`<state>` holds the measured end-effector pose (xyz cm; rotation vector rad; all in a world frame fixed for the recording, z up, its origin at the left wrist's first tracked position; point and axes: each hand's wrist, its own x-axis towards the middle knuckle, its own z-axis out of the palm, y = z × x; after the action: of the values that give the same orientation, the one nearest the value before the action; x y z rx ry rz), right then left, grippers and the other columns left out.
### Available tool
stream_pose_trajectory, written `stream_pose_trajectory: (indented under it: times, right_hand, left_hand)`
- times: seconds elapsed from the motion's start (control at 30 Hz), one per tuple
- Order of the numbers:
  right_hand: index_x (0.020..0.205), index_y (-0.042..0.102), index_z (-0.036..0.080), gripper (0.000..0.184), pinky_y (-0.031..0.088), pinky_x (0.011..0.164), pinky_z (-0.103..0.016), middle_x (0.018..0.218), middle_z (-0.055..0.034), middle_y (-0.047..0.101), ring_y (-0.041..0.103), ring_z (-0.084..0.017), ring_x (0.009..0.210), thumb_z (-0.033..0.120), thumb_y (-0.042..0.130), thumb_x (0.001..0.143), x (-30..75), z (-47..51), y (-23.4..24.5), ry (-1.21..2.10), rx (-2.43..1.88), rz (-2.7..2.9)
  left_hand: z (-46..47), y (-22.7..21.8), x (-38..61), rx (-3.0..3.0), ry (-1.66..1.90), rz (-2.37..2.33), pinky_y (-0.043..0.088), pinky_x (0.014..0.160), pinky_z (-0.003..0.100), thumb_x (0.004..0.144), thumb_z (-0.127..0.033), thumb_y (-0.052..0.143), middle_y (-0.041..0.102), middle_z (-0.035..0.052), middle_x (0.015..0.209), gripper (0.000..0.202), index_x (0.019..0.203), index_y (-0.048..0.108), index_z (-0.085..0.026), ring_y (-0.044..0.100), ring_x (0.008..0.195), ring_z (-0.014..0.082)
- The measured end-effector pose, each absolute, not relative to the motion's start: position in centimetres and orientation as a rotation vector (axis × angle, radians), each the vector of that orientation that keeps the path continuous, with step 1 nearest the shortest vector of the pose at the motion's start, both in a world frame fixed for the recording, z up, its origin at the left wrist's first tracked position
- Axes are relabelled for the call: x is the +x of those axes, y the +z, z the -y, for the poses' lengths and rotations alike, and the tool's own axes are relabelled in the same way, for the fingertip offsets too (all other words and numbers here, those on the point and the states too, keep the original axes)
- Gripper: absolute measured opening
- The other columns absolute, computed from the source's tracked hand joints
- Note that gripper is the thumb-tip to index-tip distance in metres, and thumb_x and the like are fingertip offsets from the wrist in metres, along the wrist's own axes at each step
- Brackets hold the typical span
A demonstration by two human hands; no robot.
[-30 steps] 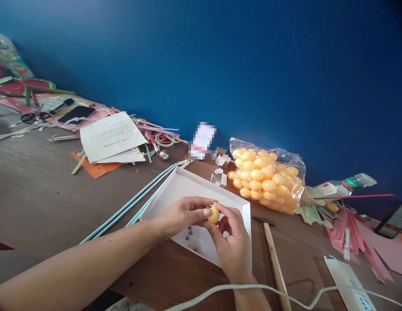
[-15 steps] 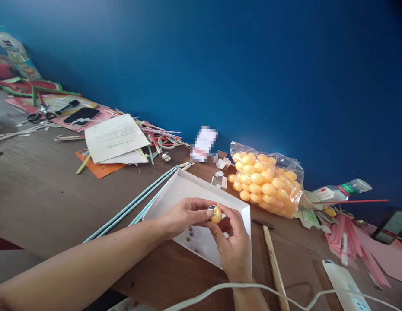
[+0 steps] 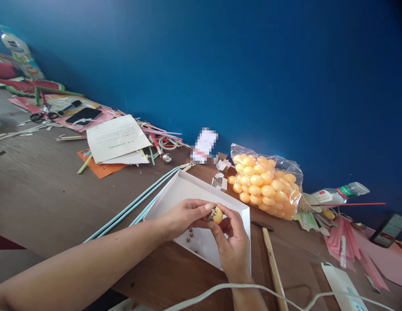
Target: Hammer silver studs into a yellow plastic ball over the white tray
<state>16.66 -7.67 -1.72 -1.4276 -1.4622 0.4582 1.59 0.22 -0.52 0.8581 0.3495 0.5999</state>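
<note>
My right hand (image 3: 232, 242) pinches a small yellow-orange ball (image 3: 217, 214) over a shallow white box lid (image 3: 178, 190). My left hand (image 3: 183, 217) meets it from the left, thumb and fingertips closed on a small shiny metal piece (image 3: 212, 212) pressed against the ball. Several small metal beads (image 3: 189, 235) lie loose in the lid just below my hands. A clear bag full of the same yellow balls (image 3: 265, 185) rests on the table behind the lid.
A wooden-handled hammer (image 3: 271, 263) lies right of the lid. A white cable (image 3: 285, 293) crosses the front. Light blue cords (image 3: 132, 203) run left of the lid. Papers (image 3: 116, 138), straws, scissors (image 3: 40, 115) and phones clutter the back left; pink paper strips (image 3: 346, 235) lie at the right.
My hands stay together over the lid; the fingers have turned the ball slightly, and the metal piece sits closer against it. The view has shifted a little.
</note>
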Motion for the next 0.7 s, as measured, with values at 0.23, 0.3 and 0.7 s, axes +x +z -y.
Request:
stream_pose_trajectory:
  times: [0.23,0.3,0.7]
  right_hand:
    - [0.123,0.055,0.025,0.036,0.049,0.067,-0.029,0.106,-0.0049,0.058,0.055,-0.014,0.076,0.029,0.063,0.088,16.78,7.55,-1.81,0.463,-1.426,1.456]
    - [0.122,0.056,0.025,0.036,0.049,0.066,-0.029,0.106,-0.0045,0.058,0.054,-0.013,0.073,0.029,0.064,0.087,16.69,7.52,-1.69,0.456,-1.431,1.457]
    - [0.121,0.056,0.026,0.036,0.050,0.063,-0.027,0.104,-0.0025,0.056,0.053,-0.010,0.066,0.030,0.065,0.086,16.44,7.65,-1.54,0.449,-1.442,1.480]
  left_hand:
    - [-0.17,-0.44,1.39,0.814,0.579,-0.324,0.049,0.092,0.034,0.086,-0.036,0.062,0.071,0.0112,0.103,0.035,0.114,0.068,-0.015,0.066,0.093,0.0185]
    - [-0.17,-0.41,1.39,0.812,0.581,-0.330,0.049,0.091,0.033,0.085,-0.033,0.063,0.071,0.0106,0.102,0.034,0.114,0.068,-0.016,0.066,0.092,0.0178]
    - [-0.26,-0.55,1.61,0.853,0.594,-0.418,0.050,0.083,0.028,0.079,-0.031,0.071,0.072,0.0087,0.097,0.036,0.112,0.070,-0.017,0.064,0.089,0.0172]
